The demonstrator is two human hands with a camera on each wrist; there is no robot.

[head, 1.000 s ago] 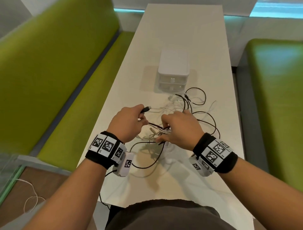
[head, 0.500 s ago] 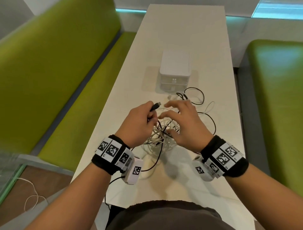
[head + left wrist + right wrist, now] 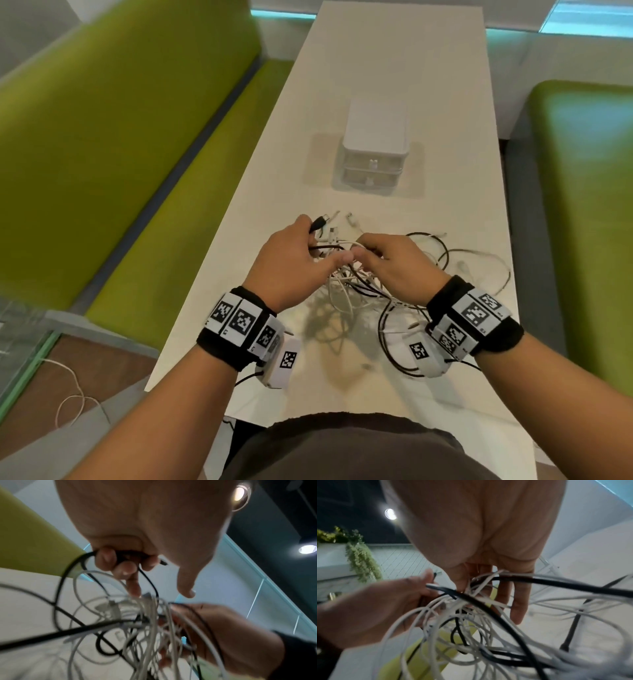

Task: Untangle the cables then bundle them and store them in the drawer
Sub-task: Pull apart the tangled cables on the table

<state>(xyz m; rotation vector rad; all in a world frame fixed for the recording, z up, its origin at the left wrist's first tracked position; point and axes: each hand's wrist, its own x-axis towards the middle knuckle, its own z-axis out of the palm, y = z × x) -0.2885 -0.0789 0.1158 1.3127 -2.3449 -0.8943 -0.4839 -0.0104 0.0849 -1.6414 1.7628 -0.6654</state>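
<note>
A knot of white and black cables [image 3: 352,284] hangs between my hands above the white table [image 3: 394,68]. My left hand [image 3: 294,260] grips a black cable [image 3: 73,566] in its curled fingers, and the plug end [image 3: 318,224] sticks out past the knuckles. My right hand [image 3: 394,260] pinches white strands of the tangle [image 3: 471,601] just to the right of it. Loose loops [image 3: 445,253] trail over the table to the right. A small white drawer unit [image 3: 375,147] with two closed drawers stands beyond the cables.
Green benches [image 3: 120,137] run along the left of the table, and a green seat [image 3: 589,205] stands on the right. A thin white cord [image 3: 72,387] lies on the floor at lower left. The table's far half [image 3: 394,41] lies beyond the drawer unit.
The right hand, spread over the tangle half a second ago, has now closed on white strands. Both hands have come closer together with the knot lifted between them. The left still holds the black plug end.
</note>
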